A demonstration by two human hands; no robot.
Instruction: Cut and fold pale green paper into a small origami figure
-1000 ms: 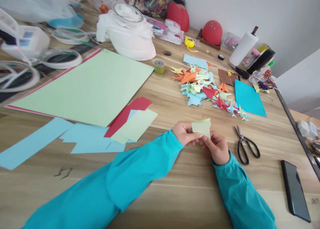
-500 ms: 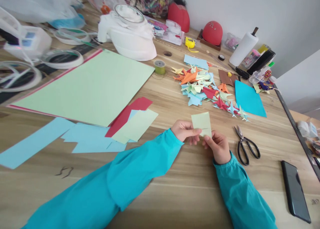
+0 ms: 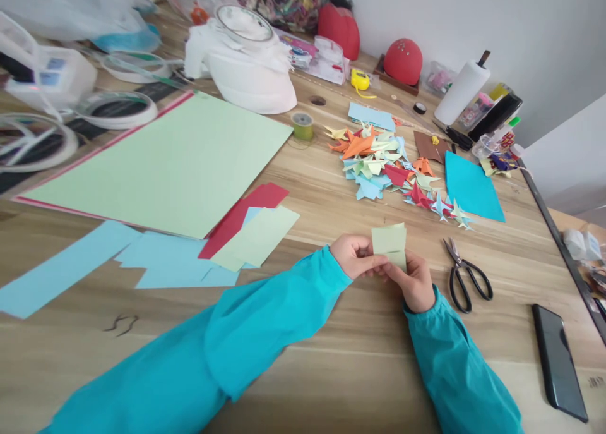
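Both my hands pinch a small pale green paper piece (image 3: pixel 389 242) just above the wooden table (image 3: pixel 341 333). My left hand (image 3: pixel 354 257) grips its left edge with thumb and fingers closed. My right hand (image 3: pixel 413 281) holds the lower right edge, fingers curled under it. The paper stands nearly upright with a crease across it. Both arms wear teal sleeves.
Black scissors (image 3: pixel 463 275) lie right of my hands, and a dark phone (image 3: pixel 558 361) sits near the right edge. A pile of folded coloured paper shapes (image 3: pixel 388 168) and a teal sheet (image 3: pixel 471 186) lie beyond. Large green card (image 3: pixel 165 162) and blue, red, green paper pieces (image 3: pixel 189 251) lie left.
The paper piece went from folded low, to opened tall, to folded again and shifted slightly right between my fingers. My hands stayed in about the same spot.
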